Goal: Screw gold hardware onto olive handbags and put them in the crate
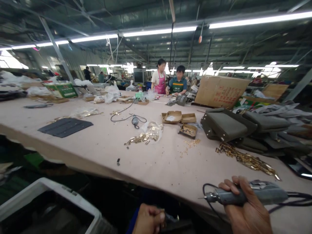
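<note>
Right grip [246, 206]'s wrapped round a screwdriver [268, 193] over the desk [151, 162]; left grip [146, 218], left of it, pinches a small gold piece [162, 211]. Cord loop [210, 184] near the bit [201, 198] could snag, imo.

Pale table [146, 162] under gold metal pieces [248, 158], cardboard boxes [188, 117], a dark flat panel [65, 127].

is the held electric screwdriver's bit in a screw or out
Out: the right hand holds the electric screwdriver sideways, its thin bit exposed to the tip.
</note>
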`<act>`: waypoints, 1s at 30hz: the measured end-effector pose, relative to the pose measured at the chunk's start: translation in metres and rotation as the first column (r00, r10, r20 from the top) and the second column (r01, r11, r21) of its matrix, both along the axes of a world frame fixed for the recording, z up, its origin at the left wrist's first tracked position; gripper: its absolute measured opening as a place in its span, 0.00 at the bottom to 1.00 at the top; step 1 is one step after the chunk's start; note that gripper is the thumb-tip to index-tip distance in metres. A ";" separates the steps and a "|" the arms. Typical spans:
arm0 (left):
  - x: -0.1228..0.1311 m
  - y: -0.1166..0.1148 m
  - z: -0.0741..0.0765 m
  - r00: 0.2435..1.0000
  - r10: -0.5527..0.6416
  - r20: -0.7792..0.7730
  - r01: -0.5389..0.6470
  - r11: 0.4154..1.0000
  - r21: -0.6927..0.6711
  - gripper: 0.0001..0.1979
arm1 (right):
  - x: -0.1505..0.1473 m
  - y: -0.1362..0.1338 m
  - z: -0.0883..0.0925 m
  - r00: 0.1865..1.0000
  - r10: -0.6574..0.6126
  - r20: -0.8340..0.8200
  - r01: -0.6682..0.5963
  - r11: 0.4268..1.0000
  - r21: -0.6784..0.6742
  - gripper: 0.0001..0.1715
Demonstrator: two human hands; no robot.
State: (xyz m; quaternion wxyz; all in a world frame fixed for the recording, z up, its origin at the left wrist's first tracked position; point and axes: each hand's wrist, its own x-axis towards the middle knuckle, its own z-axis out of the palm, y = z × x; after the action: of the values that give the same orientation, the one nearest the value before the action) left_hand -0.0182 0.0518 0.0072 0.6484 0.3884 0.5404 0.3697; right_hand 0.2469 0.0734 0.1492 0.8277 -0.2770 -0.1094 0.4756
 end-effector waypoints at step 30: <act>-0.003 -0.022 0.016 0.960 0.270 0.077 -0.261 0.959 -0.106 0.13 | -0.147 -0.046 -0.055 0.816 0.098 0.570 -0.121 0.993 0.003 0.09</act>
State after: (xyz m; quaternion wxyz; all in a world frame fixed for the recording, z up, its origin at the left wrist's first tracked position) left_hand -0.0214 0.0302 0.0230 0.6343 0.2639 0.5746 0.4447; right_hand 0.0995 0.0275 0.0942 0.7339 -0.3832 -0.3761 0.4159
